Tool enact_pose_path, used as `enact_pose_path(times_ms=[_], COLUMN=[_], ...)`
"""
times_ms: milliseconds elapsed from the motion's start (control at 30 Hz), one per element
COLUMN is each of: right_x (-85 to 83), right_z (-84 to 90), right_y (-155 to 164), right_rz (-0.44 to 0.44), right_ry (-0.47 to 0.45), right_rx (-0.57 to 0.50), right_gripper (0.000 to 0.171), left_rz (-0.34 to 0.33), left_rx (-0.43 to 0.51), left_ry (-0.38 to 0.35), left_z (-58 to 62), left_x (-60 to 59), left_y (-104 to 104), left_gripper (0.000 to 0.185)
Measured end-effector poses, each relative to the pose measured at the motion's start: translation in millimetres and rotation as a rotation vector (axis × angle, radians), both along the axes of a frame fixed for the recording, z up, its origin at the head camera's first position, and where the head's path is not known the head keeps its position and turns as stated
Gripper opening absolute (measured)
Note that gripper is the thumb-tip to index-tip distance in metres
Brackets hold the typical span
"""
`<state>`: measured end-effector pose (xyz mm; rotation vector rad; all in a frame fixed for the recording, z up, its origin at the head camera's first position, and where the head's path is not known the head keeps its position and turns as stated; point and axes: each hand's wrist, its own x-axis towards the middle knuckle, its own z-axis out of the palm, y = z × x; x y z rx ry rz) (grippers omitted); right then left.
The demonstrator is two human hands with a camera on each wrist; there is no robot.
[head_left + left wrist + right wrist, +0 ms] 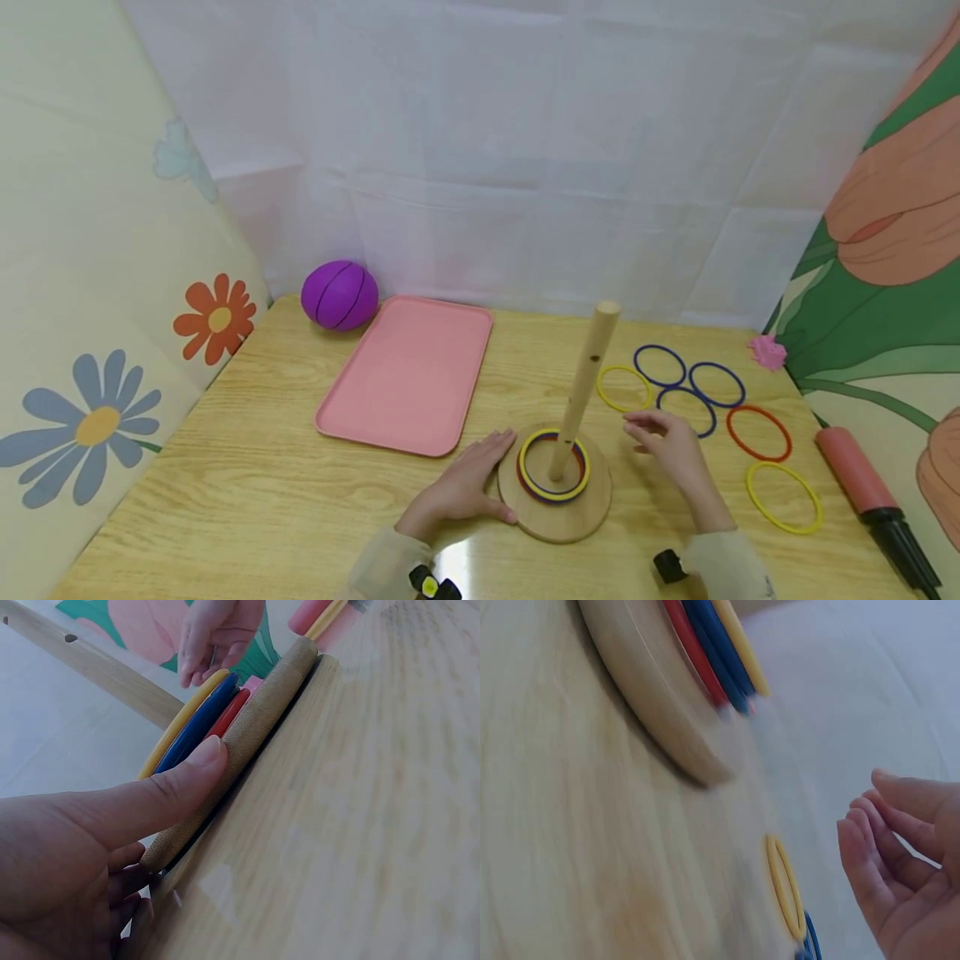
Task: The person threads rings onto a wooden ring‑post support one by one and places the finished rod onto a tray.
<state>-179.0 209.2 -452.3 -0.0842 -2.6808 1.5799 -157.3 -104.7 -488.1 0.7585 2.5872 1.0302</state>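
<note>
A ring-toss stand has a round wooden base [555, 525] and a wooden post [587, 367] that looks tilted in the head view. Round the foot of the post lie stacked rings: a yellow ring [522, 475] on top, then blue [718, 652], with red [694, 652] lowest. My left hand [461, 487] holds the base's left edge, its thumb [169, 791] against the rim and its fingers round the side. Off the table to the right of the stand, my right hand [671, 446] is loosely curled and holds nothing. A loose yellow ring [625, 410] lies just beyond its fingertips.
Three blue rings [660, 346], a red ring [790, 442] and another yellow ring [817, 508] lie at right. Beyond them are a red-and-black hand pump [858, 475] and a pink spiky object [768, 352]. A pink tray [412, 375] and purple ball [340, 296] are at back left.
</note>
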Motion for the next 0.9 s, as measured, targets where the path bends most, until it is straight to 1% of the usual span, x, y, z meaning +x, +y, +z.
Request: enact_pose_path(times_ms=[200, 400, 500, 533, 600, 700, 833, 900], right_x=[-2.2, 4.4, 8.6, 9.8, 11.4, 14.2, 18.6, 20.2], right_z=[-0.9, 1.4, 4.0, 4.5, 4.5, 4.1, 2.3, 0.8], right_y=[48.8, 94.2, 113.4, 119.2, 130.6, 145.9, 162.4, 169.2], right_rz=[-0.02, -0.021, -0.021, -0.021, -0.027, -0.039, -0.049, -0.041], right_ry=[0.071, 0.122, 0.135, 0.134, 0.12, 0.096, 0.091, 0.09], right_rx=[0.012, 0.09, 0.17, 0.182, 0.222, 0.316, 0.448, 0.475], right_gripper=[0.032, 0.034, 0.036, 0.036, 0.038, 0.039, 0.033, 0.03], left_rz=[0.0, -0.005, -0.006, -0.006, -0.007, -0.007, -0.007, -0.007], left_rx=[-0.003, 0.003, 0.003, 0.002, 0.0, 0.002, 0.002, 0.002], left_ry=[0.001, 0.0, 0.005, 0.007, 0.012, 0.013, 0.013, 0.012], left_z=[-0.5, -0.8, -1.2, -1.4, -1.8, -1.6, -1.0, -0.9], left_x=[-0.4, -0.4, -0.6, -0.7, -0.9, -0.9, -0.4, 0.0], left_y=[-0.2, -0.8, -1.1, -1.2, -1.3, -1.1, -0.8, -0.6], left_gripper=[0.11, 0.11, 0.11, 0.11, 0.109, 0.109, 0.109, 0.109])
